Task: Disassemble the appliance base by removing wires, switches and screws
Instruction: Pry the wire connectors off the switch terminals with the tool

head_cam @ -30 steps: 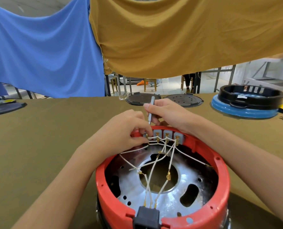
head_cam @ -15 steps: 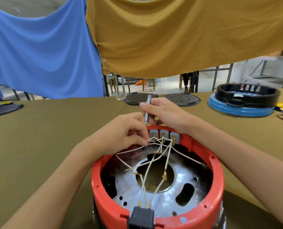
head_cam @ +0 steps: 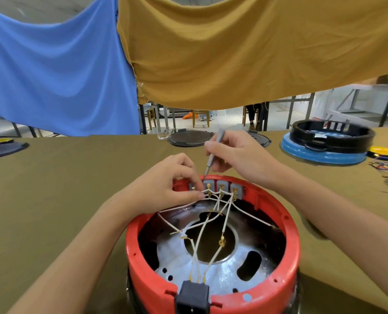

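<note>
A red round appliance base (head_cam: pixel 288 252) lies open side up near the table's front edge, with a silver metal plate inside. White wires (head_cam: pixel 224 219) with brass terminals run from a row of grey switches (head_cam: pixel 222 185) on the far wall to a black socket (head_cam: pixel 192 296) at the near rim. My left hand (head_cam: pixel 165 189) pinches a white wire beside the leftmost switch. My right hand (head_cam: pixel 238 157) grips a thin grey screwdriver (head_cam: pixel 212 155), its tip pointing down at the switches.
An olive cloth covers the table (head_cam: pixel 52 200). Two dark round lids (head_cam: pixel 188 138) lie at the far edge. A black ring on a blue base (head_cam: pixel 324 152) stands far right, with loose coloured wires (head_cam: pixel 385 166) beside it. Blue and mustard cloths hang behind.
My right hand has lifted slightly and tilted the screwdriver, whose tip now points at the switch row. My left hand keeps its pinch on the wire at the leftmost switch.
</note>
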The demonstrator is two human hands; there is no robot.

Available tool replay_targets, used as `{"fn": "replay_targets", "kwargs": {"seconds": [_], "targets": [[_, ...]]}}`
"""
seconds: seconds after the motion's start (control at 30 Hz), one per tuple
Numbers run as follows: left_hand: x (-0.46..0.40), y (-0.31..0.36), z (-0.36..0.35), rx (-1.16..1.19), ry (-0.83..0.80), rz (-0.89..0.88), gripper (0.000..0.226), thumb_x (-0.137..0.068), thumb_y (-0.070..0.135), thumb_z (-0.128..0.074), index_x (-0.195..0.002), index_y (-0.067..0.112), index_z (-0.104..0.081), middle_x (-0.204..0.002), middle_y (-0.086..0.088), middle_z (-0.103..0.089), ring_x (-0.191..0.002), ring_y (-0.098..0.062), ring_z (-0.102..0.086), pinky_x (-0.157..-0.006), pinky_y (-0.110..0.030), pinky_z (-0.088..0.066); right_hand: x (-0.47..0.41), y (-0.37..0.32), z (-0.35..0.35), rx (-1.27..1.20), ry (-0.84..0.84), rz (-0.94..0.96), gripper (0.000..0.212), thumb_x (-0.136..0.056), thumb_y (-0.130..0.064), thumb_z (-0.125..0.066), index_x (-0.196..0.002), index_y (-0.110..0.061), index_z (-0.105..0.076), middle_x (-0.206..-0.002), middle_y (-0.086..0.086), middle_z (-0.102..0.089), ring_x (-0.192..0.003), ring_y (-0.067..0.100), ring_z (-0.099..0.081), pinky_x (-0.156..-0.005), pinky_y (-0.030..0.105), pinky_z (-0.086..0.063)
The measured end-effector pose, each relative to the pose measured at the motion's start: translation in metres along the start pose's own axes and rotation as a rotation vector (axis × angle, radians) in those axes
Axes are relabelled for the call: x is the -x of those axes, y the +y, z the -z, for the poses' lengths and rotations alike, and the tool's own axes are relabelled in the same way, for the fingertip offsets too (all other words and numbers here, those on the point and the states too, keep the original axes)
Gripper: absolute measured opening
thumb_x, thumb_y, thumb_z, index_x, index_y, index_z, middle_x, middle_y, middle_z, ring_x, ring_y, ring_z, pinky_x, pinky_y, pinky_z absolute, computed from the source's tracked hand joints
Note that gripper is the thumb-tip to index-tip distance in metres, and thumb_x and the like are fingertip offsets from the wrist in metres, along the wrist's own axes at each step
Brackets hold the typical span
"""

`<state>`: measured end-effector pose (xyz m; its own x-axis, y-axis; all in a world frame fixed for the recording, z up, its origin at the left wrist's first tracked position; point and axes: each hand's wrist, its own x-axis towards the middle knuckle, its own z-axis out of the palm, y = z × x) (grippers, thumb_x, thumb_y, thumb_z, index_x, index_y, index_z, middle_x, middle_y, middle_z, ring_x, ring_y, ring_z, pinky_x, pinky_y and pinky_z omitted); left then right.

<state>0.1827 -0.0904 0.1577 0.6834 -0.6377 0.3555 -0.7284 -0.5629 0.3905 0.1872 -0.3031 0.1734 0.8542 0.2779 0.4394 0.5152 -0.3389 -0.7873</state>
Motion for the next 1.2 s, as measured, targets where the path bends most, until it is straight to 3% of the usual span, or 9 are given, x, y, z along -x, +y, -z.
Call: {"fn": "replay_targets", "kwargs": {"seconds": [0.1, 0.23, 0.37, 0.57, 0.67, 0.8, 0.93, 1.07, 1.2], "targets": [[-0.001, 0.003, 0.002, 0.051, -0.049, 0.063, 0.004, -0.084, 0.042, -0.076, -0.086, 0.038, -0.075, -0.114, 0.017, -0.052, -0.107, 0.002, -0.052, -0.093, -0.017, -0.038, 0.016, 0.007, 0.002, 0.031, 0.070, 0.004, 0.024, -0.100, -0.024, -0.058, -0.087, -0.005, -0.065, -0.076, 0.007, -0.072, -0.070, 0.020, -0.070, -0.078, 0.046, -0.060], [-0.016, 0.008, 0.014, -0.011, -0.225, 0.146, 0.009, -0.081, 0.054, -0.073, -0.083, 0.045, -0.072, -0.116, 0.023, -0.056, -0.109, 0.011, -0.051, -0.094, -0.019, -0.039, 0.021, 0.006, 0.000, 0.098, 0.136, 0.032, 0.025, -0.100, -0.029, -0.056, -0.085, -0.010, -0.064, -0.075, 0.006, -0.070, -0.070, 0.023, -0.069, -0.076, 0.053, -0.057], [-0.019, 0.004, 0.002, 0.031, -0.110, 0.093, 0.007, -0.082, 0.043, -0.077, -0.077, 0.040, -0.072, -0.110, 0.018, -0.059, -0.105, 0.002, -0.057, -0.097, -0.028, -0.044, 0.020, 0.006, 0.000, 0.154, 0.142, 0.060, 0.023, -0.100, -0.030, -0.056, -0.083, -0.016, -0.064, -0.074, 0.002, -0.070, -0.069, 0.018, -0.068, -0.075, 0.047, -0.057], [-0.015, -0.002, -0.003, 0.067, -0.067, 0.071, 0.012, -0.080, 0.051, -0.073, -0.079, 0.039, -0.073, -0.113, 0.021, -0.059, -0.110, 0.000, -0.057, -0.101, -0.029, -0.042, 0.022, 0.006, -0.002, 0.253, 0.118, 0.124, 0.017, -0.100, -0.030, -0.058, -0.085, -0.022, -0.063, -0.073, -0.007, -0.071, -0.068, 0.000, -0.069, -0.065, 0.015, -0.053], [-0.014, -0.001, -0.004, 0.072, -0.053, 0.064, 0.007, -0.082, 0.042, -0.076, -0.078, 0.038, -0.074, -0.111, 0.020, -0.059, -0.110, 0.000, -0.057, -0.101, -0.029, -0.042, 0.024, 0.003, -0.002, 0.279, 0.101, 0.147, 0.018, -0.100, -0.031, -0.057, -0.087, -0.021, -0.064, -0.074, -0.006, -0.071, -0.070, 0.004, -0.069, -0.067, 0.021, -0.055], [-0.013, -0.001, -0.003, 0.067, -0.050, 0.056, 0.007, -0.082, 0.043, -0.076, -0.079, 0.037, -0.074, -0.111, 0.020, -0.059, -0.109, 0.001, -0.057, -0.099, -0.026, -0.042, 0.024, 0.000, -0.005, 0.342, 0.067, 0.175, 0.023, -0.099, -0.036, -0.055, -0.089, -0.019, -0.066, -0.076, 0.000, -0.071, -0.071, 0.021, -0.069, -0.071, 0.046, -0.056], [-0.013, -0.001, -0.004, 0.084, -0.049, 0.052, 0.006, -0.081, 0.040, -0.078, -0.079, 0.035, -0.075, -0.111, 0.018, -0.060, -0.109, 0.000, -0.058, -0.101, -0.028, -0.042, 0.016, 0.001, -0.003, 0.311, 0.045, 0.111, 0.021, -0.100, -0.036, -0.056, -0.087, -0.020, -0.064, -0.074, -0.001, -0.071, -0.067, 0.010, -0.068, -0.065, 0.026, -0.056], [-0.013, -0.001, -0.005, 0.096, -0.053, 0.064, 0.006, -0.082, 0.040, -0.078, -0.078, 0.036, -0.075, -0.112, 0.020, -0.059, -0.112, 0.001, -0.056, -0.100, -0.029, -0.043, 0.004, 0.001, -0.005, 0.198, 0.041, 0.002, 0.026, -0.101, -0.031, -0.056, -0.087, -0.011, -0.063, -0.073, 0.007, -0.068, -0.061, 0.014, -0.062, -0.062, 0.030, -0.052], [-0.013, -0.004, -0.004, 0.086, -0.065, 0.066, 0.012, -0.079, 0.051, -0.074, -0.080, 0.038, -0.075, -0.113, 0.024, -0.058, -0.112, 0.002, -0.056, -0.098, -0.028, -0.042, 0.001, 0.007, -0.004, 0.104, 0.045, -0.096, 0.028, -0.101, -0.032, -0.054, -0.082, -0.013, -0.062, -0.060, -0.006, -0.061, -0.053, 0.006, -0.055, -0.054, 0.018, -0.046]]}}
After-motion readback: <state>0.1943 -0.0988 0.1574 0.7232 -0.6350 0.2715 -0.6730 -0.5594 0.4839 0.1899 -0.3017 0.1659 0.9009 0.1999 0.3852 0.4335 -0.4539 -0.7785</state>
